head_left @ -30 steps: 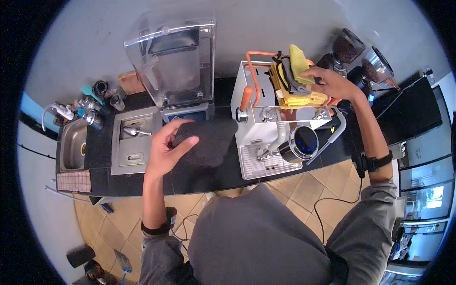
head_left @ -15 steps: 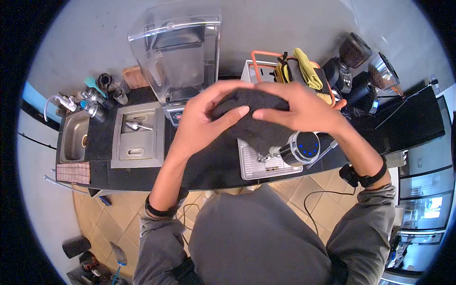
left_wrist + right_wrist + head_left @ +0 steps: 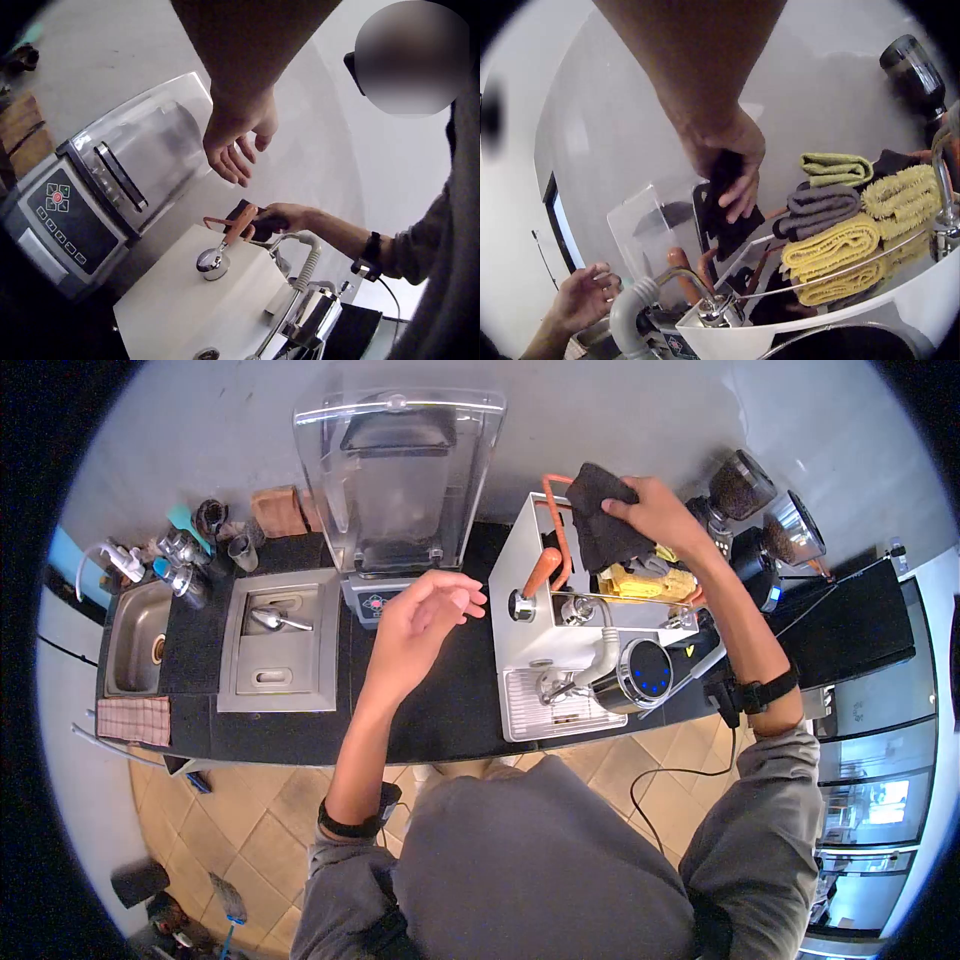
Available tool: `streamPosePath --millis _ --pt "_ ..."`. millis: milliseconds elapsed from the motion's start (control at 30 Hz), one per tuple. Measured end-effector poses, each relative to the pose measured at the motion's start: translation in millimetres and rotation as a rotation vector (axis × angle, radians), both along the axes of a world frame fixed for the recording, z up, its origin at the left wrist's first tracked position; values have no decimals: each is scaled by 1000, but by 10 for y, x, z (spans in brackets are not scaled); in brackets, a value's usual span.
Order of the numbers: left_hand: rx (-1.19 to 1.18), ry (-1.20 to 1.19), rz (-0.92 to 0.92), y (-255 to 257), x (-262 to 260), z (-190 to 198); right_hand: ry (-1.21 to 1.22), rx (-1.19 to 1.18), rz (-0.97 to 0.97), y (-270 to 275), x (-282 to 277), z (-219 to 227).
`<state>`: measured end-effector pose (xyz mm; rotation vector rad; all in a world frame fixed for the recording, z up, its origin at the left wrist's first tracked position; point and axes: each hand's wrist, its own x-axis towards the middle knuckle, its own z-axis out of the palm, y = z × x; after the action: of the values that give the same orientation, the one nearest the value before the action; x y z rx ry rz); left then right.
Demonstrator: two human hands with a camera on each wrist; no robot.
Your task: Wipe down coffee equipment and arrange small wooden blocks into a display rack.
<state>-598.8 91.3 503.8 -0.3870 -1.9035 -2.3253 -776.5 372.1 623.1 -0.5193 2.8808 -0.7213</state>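
Note:
My right hand [image 3: 665,520] pinches a folded black cloth [image 3: 600,510] between thumb and fingers. It holds the cloth over the left part of the white espresso machine's [image 3: 512,645] top, by the orange rail [image 3: 556,525]. Beside it, in the right wrist view, are folded towels: a yellow one [image 3: 832,244], a grey one [image 3: 821,210] and a green one [image 3: 836,166]. My left hand [image 3: 415,625] is empty, its fingers loosely bent, above the black counter between the blender [image 3: 370,600] and the machine.
At the left are a sink [image 3: 120,650], a steel rinser tray [image 3: 225,660] with a scoop, and a checked cloth [image 3: 135,720]. The blender's tall clear cover [image 3: 400,490] rises behind my left hand. Coffee grinders [image 3: 742,485] stand at the right. A steam wand [image 3: 608,650] sticks out in front.
Both hands held the black cloth together half a second ago. The left hand has let go and moved back left; the right has carried the cloth up and right over the machine's top.

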Motion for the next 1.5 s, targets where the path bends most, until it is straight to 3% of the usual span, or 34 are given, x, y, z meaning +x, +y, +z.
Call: streamPosePath --millis 167,233,267,333,367,467,567,700,767,800,867,1000,1100,1167,1300,1400,1467,1500 --pt "10 -30 3 -123 71 -79 -14 64 34 -97 -19 -245" --pt "9 -25 8 -163 97 -83 -155 -177 -157 -169 24 -241" --pt "7 -19 9 -178 112 -87 -157 -176 -157 -147 2 -326" --pt "27 -28 6 -178 132 -114 -275 -483 -109 -70 -40 -522" --pt "46 -36 4 -178 136 -124 -273 -483 -110 -36 -53 -533" --pt "66 -55 -9 -175 153 -137 15 -11 -81 -41 -3 -518" --pt "58 -36 -36 -175 132 -174 111 28 13 -140 119 -364" --pt "55 -52 -49 -164 121 -190 59 -28 -59 9 -82 -472" --pt "32 -16 -25 -158 121 -203 -36 -272 -29 21 -56 -500" --pt "33 -16 -27 -159 120 -217 -36 -271 -31 -3 6 -479" --pt "27 -40 -28 -165 116 -241 172 119 -30 -95 165 -412" --pt "52 -76 -48 -174 114 -254 357 239 -26 -108 187 -475" --pt "62 -76 -58 -155 85 -283 371 348 123 -98 181 -454" --pt "61 -90 -67 -140 67 -309 457 592 128 -82 174 -563" --pt "33 -84 -48 -106 55 -328 480 677 210 -121 126 -559" --pt "54 -108 -82 -107 56 -340 270 663 314 -51 -100 -584" --pt "59 -109 -77 -96 61 -352 95 433 368 -44 -188 -534" --pt "59 -109 -77 -93 63 -366 95 432 368 -79 -175 -472"
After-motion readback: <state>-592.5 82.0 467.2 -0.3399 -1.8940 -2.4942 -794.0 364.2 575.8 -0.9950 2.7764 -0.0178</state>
